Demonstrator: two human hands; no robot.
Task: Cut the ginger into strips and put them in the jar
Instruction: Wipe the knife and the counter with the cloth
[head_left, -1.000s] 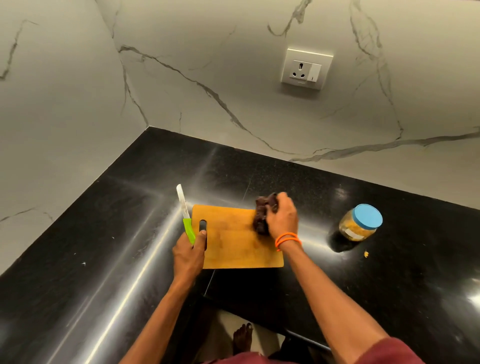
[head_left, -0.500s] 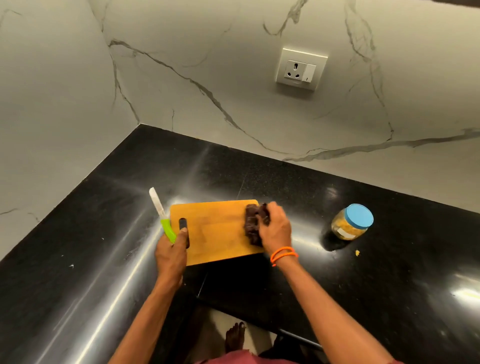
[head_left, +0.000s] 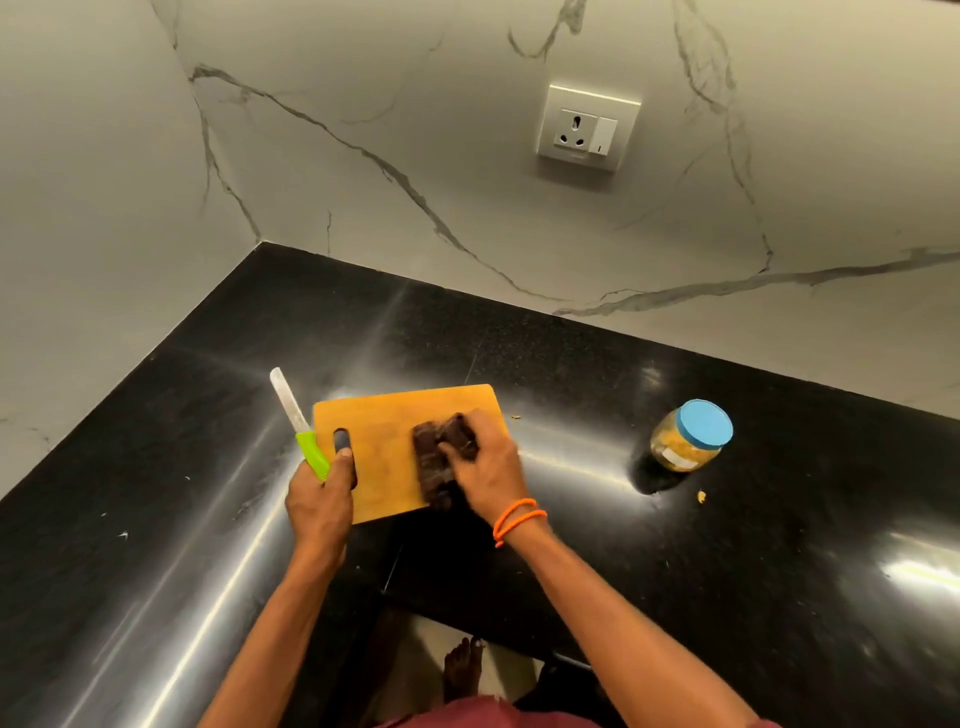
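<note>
While my right hand (head_left: 485, 467) clamps its fingers on a dark cloth (head_left: 436, 462), now nearer the wooden cutting board's (head_left: 384, 447) middle, my left hand (head_left: 319, 499) grips the green-handled knife (head_left: 300, 423). No ginger shows; the capped jar (head_left: 688, 436), probably light and slippery, stands well right on the bench (head_left: 779, 519).

Bench (head_left: 675, 597): polished black stone, corner-fitted, streaked with bright light reflections. Walls (head_left: 415, 104): pale marble-look panels with dark grey veining, meeting at a corner. Socket plate (head_left: 588, 128): white, with switch, on rear wall. Floor (head_left: 506, 670): pale strip below the bench edge.
</note>
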